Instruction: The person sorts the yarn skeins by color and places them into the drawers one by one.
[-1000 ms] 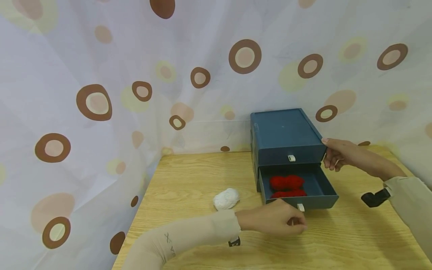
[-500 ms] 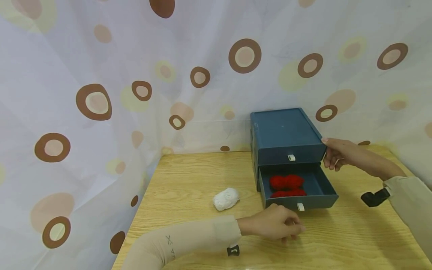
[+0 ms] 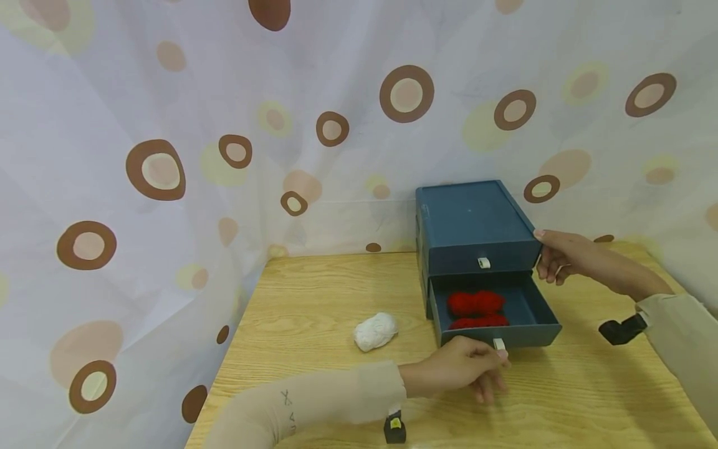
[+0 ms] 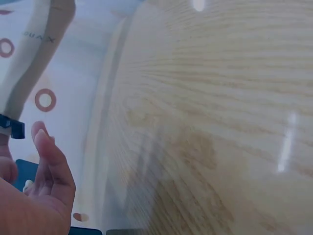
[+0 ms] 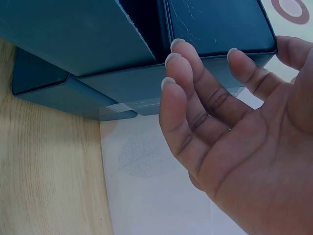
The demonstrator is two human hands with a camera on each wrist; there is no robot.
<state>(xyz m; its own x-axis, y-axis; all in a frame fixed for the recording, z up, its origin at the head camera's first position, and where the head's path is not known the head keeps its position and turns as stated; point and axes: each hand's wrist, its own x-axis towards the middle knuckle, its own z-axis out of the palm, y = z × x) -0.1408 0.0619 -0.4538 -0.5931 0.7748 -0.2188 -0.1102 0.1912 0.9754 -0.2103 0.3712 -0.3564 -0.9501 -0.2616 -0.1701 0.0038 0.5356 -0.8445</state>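
My left hand (image 3: 457, 371) rests on the table (image 3: 314, 293) just before the open lower drawer (image 3: 496, 315), fingertips at its small white tab (image 3: 498, 343). The fingers are loosely curled; whether they pinch the tab I cannot tell, since the wrist view shows only the palm edge and a raised finger.

My right hand (image 3: 558, 254) lies against the right front corner of the box (image 3: 473, 221), fingers straight and relaxed, thumb on the top edge. I judge that it braces the light box so it does not slide with the drawer. In the wrist view its fingertips (image 5: 174, 46) touch the box's side wall.

The box is dull blue-grey, two-tiered, flat-sided and sharp-cornered, with fine scratches on one face; the upper drawer is closed and has its own white tab (image 3: 484, 263). Two red yarn skeins (image 3: 477, 308), soft and fuzzy, lie inside the lower drawer. A white yarn ball (image 3: 376, 330), rounded and loosely wound, sits on the table well left of the box. The table is pale, glossy wood grain; a thin spotted curtain (image 3: 162, 168) hangs behind.
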